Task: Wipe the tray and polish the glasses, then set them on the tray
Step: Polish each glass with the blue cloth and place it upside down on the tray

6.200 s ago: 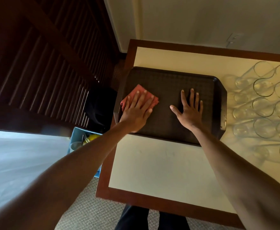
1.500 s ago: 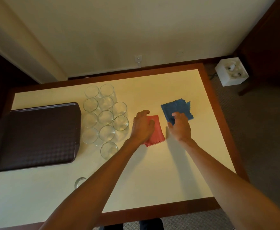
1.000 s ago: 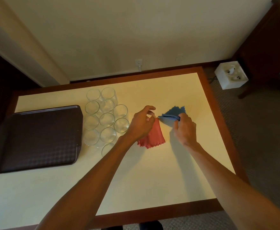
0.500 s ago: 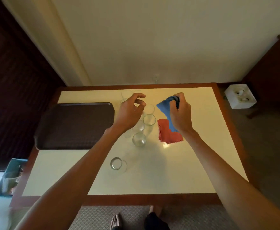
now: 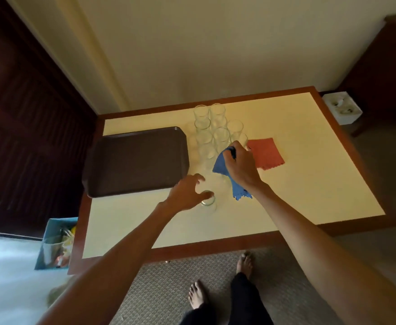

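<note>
Left hand (image 5: 187,195), fingers spread, hovers at a lone glass (image 5: 208,202) (just beside the dark tray (image 5: 136,160)), possibly touching it, while the right hand (image 5: 240,171) clutches a blue cloth (image 5: 221,165).

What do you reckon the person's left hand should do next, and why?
Probably close the left hand round the lone glass beside its spread fingers and lift it. The right hand grips the blue cloth, ready for polishing, and no glass stands on the tray yet, so this nearest glass looks like the first to polish.
</note>
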